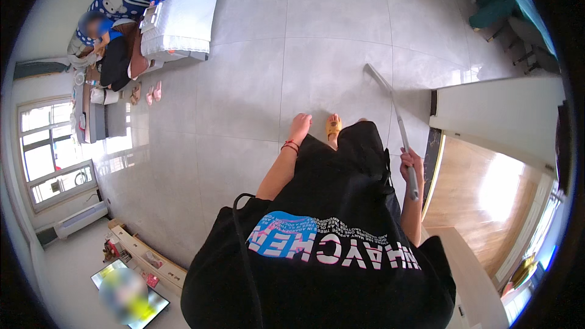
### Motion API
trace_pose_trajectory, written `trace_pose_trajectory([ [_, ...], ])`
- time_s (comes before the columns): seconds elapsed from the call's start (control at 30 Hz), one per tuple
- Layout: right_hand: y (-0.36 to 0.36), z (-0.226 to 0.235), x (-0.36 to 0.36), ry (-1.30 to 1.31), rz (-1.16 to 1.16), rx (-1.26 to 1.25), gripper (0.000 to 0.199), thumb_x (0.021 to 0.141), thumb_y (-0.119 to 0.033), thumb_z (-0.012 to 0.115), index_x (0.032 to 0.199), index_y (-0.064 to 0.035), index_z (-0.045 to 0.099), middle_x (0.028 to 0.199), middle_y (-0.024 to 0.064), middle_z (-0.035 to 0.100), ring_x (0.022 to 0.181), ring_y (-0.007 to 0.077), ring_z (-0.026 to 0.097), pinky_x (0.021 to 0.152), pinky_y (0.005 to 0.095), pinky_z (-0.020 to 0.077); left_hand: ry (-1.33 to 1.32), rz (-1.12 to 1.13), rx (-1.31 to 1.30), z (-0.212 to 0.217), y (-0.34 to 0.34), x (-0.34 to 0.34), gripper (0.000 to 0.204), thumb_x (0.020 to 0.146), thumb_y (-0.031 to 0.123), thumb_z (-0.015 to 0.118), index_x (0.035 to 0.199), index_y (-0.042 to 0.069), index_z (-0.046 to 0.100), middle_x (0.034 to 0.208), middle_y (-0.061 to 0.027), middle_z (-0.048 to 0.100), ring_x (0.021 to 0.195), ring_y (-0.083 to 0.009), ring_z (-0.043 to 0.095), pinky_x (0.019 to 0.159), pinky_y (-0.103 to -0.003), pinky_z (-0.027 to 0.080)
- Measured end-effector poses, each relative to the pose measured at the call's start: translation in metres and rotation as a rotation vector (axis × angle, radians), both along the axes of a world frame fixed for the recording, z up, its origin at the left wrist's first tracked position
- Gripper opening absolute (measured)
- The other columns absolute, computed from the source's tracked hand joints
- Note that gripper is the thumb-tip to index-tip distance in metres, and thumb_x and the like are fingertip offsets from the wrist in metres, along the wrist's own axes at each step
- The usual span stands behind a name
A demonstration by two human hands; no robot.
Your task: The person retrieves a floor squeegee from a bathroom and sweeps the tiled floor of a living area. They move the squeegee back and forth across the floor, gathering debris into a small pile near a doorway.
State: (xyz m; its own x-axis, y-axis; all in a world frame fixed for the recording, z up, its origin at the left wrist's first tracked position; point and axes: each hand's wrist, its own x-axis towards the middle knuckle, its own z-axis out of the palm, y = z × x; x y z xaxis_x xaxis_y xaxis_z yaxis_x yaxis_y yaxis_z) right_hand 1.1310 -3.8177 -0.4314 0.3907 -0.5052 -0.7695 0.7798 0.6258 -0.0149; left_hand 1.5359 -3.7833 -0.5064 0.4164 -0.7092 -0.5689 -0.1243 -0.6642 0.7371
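My right hand (412, 165) is wrapped round the thick grip of a long grey pole with a slim, flat head, which looks like a flat mop (400, 119). It slants forward and left from my hand, and its head reaches the tiled floor ahead of me. My left hand (300, 129), with a red band at the wrist, hangs in front of my thigh with its fingers curled in. Nothing shows in it. A yellow slipper (333, 127) on my foot stands just to its right.
Grey floor tiles (244, 85) stretch ahead and left. A bed with a white cover (183, 18) stands far left, a seated person (113, 55) beside it. Pink slippers (154, 93) lie nearby. To my right are a white door (499, 116) and a wood-floored room (475, 189). Chairs (524, 39) stand far right.
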Motion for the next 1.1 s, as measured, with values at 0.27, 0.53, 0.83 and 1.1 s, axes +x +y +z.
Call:
trace_pose_trajectory([
  [0.27, -0.168, 0.053, -0.018, 0.030, -0.102, -0.070, 0.027, 0.087, -0.021, 0.039, 0.103, 0.0003, 0.042, 0.053, -0.0027, 0.032, 0.037, 0.0030, 0.029, 0.029, 0.0165, 0.0267, 0.276, -0.040, 0.318, -0.013, -0.167, -0.007, 0.020, 0.074, 0.027, 0.050, 0.083, 0.010, 0.049, 0.070, 0.0004, 0.051, 0.058, -0.0098, 0.046, 0.049, -0.027, 0.037],
  [0.53, -0.421, -0.003, -0.043, 0.010, -0.186, -0.029, 0.011, 0.084, -0.016, 0.041, 0.081, -0.0054, 0.040, 0.052, -0.0011, 0.031, 0.038, 0.0048, 0.030, 0.031, 0.0174, 0.0258, 0.164, -0.001, 0.155, 0.025, -0.467, -0.031, 0.018, 0.074, 0.027, 0.050, 0.086, 0.014, 0.051, 0.077, 0.0004, 0.053, 0.070, -0.0104, 0.050, 0.059, -0.031, 0.039],
  [0.83, -0.615, 0.080, -0.051, 0.052, -0.104, 0.013, 0.015, 0.085, -0.014, 0.039, 0.083, 0.0003, 0.040, 0.050, -0.0049, 0.029, 0.036, 0.0015, 0.029, 0.028, 0.0154, 0.0233, 0.393, -0.053, 0.094, 0.052, -0.696, -0.104, 0.022, 0.077, 0.030, 0.050, 0.090, 0.012, 0.051, 0.080, -0.0004, 0.055, 0.077, -0.0112, 0.052, 0.066, -0.029, 0.039],
  [1.1, -0.857, 0.108, -0.044, -0.020, -0.104, -0.208, 0.025, 0.087, -0.019, 0.038, 0.102, 0.0007, 0.041, 0.053, -0.0037, 0.029, 0.037, 0.0022, 0.028, 0.029, 0.0159, 0.0254, 0.402, -0.091, 0.152, 0.047, -0.924, -0.120, 0.022, 0.077, 0.029, 0.050, 0.088, 0.011, 0.052, 0.079, 0.0004, 0.055, 0.073, -0.0091, 0.052, 0.060, -0.025, 0.040],
])
